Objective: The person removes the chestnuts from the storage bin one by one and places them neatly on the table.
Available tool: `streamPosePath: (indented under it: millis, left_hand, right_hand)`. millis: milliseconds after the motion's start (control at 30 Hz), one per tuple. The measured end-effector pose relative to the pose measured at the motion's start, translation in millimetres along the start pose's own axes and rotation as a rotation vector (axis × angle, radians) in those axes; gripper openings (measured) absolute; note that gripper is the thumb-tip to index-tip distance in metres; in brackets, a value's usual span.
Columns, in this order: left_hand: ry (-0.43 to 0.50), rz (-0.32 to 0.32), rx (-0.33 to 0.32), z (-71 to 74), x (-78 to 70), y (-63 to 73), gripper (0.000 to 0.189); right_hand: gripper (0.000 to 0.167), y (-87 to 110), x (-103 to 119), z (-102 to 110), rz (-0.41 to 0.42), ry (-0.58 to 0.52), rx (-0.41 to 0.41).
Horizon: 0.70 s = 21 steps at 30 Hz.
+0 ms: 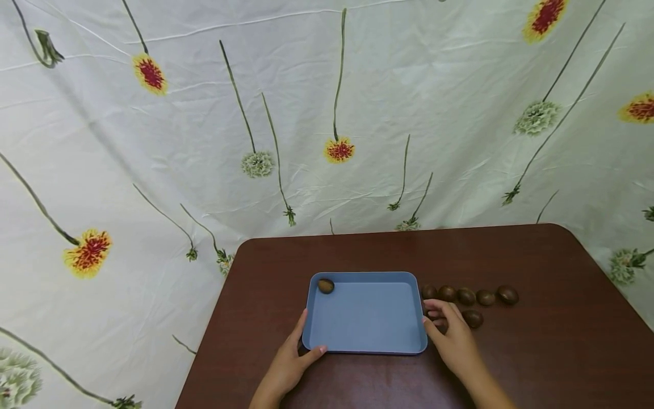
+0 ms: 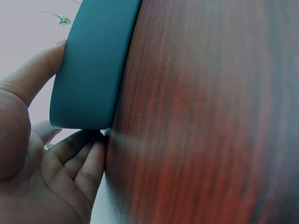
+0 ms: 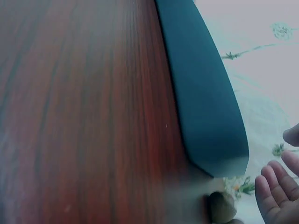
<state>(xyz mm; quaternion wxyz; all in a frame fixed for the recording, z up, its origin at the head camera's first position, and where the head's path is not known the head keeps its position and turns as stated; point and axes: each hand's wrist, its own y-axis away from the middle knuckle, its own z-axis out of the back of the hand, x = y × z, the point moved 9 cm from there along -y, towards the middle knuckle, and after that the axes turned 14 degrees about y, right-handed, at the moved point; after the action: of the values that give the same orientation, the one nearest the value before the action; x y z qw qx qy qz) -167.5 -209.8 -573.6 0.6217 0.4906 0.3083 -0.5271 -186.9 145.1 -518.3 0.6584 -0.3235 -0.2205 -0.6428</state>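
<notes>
A shallow blue tray (image 1: pixel 365 318) lies on the table, with one brown egg-shaped fruit (image 1: pixel 326 286) in its far left corner. My left hand (image 1: pixel 287 363) holds the tray's near left corner; the left wrist view shows the thumb on one side and curled fingers (image 2: pixel 88 170) against the other. Beside the tray's right edge is my right hand (image 1: pixel 455 343), its fingers loosely bent. In the right wrist view those fingers (image 3: pixel 278 189) appear apart from the tray wall (image 3: pixel 205 88) and hold nothing. Past them, another brown fruit (image 1: pixel 472 318) lies on the table.
Several more dark brown fruits (image 1: pixel 466 296) form a row right of the tray. The reddish-brown wooden table (image 1: pixel 552 295) has rounded far corners. Behind and around it hangs a white cloth (image 1: pixel 204 113) printed with flowers.
</notes>
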Motion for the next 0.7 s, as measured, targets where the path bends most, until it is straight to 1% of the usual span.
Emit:
streamPosePath:
  millis: [200, 333, 533, 700]
  left_hand:
    - [0.017, -0.019, 0.008, -0.1, -0.4, -0.2, 0.101]
    - [0.034, -0.029, 0.016, 0.1, -0.7, -0.3, 0.101]
    - [0.024, -0.038, 0.013, 0.2, -1.0, -0.4, 0.101]
    - [0.019, -0.039, 0.01, 0.3, -1.4, 0.4, 0.1]
  right_hand:
    - [0.033, -3.6, 17.9, -11.8, 0.071, -0.03, 0.031]
    - [0.034, -6.1, 28.3, -25.1, 0.101, -0.039, 0.074]
    - [0.036, -8.5, 38.6, -47.5, 0.081, -0.088, 0.151]
    - [0.036, -12.4, 46.9, -64.7, 0.101, -0.078, 0.171]
